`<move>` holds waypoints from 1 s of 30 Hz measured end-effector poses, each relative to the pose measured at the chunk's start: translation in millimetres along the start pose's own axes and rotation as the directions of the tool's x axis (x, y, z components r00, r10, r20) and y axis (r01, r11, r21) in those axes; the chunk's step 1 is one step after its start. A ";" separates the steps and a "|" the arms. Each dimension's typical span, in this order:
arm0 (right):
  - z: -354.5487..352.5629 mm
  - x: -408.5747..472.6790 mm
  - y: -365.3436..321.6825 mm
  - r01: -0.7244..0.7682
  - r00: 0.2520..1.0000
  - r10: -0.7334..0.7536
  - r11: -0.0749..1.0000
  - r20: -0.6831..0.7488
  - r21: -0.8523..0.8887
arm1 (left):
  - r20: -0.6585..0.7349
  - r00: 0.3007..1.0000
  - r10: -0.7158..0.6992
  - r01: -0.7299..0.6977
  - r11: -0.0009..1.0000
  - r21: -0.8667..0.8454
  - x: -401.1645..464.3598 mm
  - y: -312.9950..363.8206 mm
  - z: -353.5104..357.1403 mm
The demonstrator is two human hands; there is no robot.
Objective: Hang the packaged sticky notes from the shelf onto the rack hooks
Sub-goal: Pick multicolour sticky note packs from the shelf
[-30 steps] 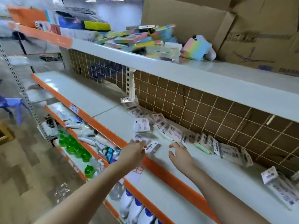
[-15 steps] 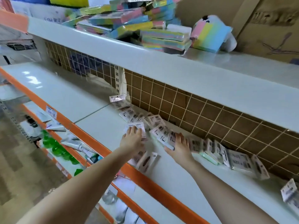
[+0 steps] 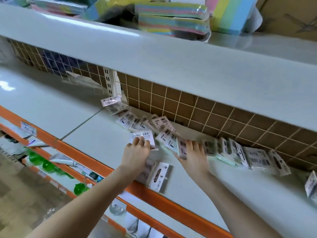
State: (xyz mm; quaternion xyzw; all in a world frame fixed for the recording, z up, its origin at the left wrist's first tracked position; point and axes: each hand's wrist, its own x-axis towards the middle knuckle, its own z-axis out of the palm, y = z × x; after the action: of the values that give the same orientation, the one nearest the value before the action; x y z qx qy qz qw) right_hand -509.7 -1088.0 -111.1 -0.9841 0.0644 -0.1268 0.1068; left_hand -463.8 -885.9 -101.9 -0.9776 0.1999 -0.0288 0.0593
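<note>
Head view, the only one here. Compared with a second ago, both hands have been pushed deeper across the shelf (image 3: 96, 145), from near the orange front edge up into the row of packs (image 3: 253, 156) strewn along the back edge under the wire grid (image 3: 197, 107). The camera has been brought in closer too, so the whole scene is blurred a bit.

The left hand (image 3: 137, 152) is now laid on a single white pack (image 3: 143, 137), fingers curled over its lower edge, so it looks gripped, or close to it. The right hand (image 3: 194, 156) is closed around a small bundle of packs (image 3: 181, 148) held on edge, thumb on the near side. So the hands are kept apart, each on its own packs.

For the task, that probably means the picking-up step is just being started; nothing has been lifted off the shelf yet and no hook can be made out in this frame.

The packs themselves: flat, clear-wrapped, with white card backs, barcode labels facing up, pastel green showing at some edges. Most are overlapped like fallen dominoes along the back edge. One pack (image 3: 159, 176) is left face up right at the front edge, just beside the left wrist. Bigger rainbow pads (image 3: 173, 19) are piled on the top shelf.
</note>
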 end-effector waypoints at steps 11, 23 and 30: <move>-42.6 -22.3 -16.5 -0.478 0.742 0.668 0.473 0.052 0.740 | -0.432 0.862 0.266 -0.336 0.937 -0.093 -7.1 -40.3 -46.1; -41.7 -101.4 -13.0 -0.526 0.625 0.752 0.207 0.210 0.825 | -0.276 0.956 0.098 -0.271 0.651 -0.709 7.5 -10.0 -62.4; -47.8 -111.9 -7.2 -0.734 0.646 0.760 0.592 0.071 0.332 | -0.052 0.980 0.190 -0.158 0.604 -0.781 14.5 26.8 -47.2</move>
State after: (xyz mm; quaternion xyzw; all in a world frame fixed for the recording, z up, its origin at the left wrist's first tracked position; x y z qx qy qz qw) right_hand -629.0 -1073.2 -90.7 -0.8273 0.4527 -0.1176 0.3111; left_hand -464.7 -921.0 -58.0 -0.8822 0.2854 0.0847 -0.3649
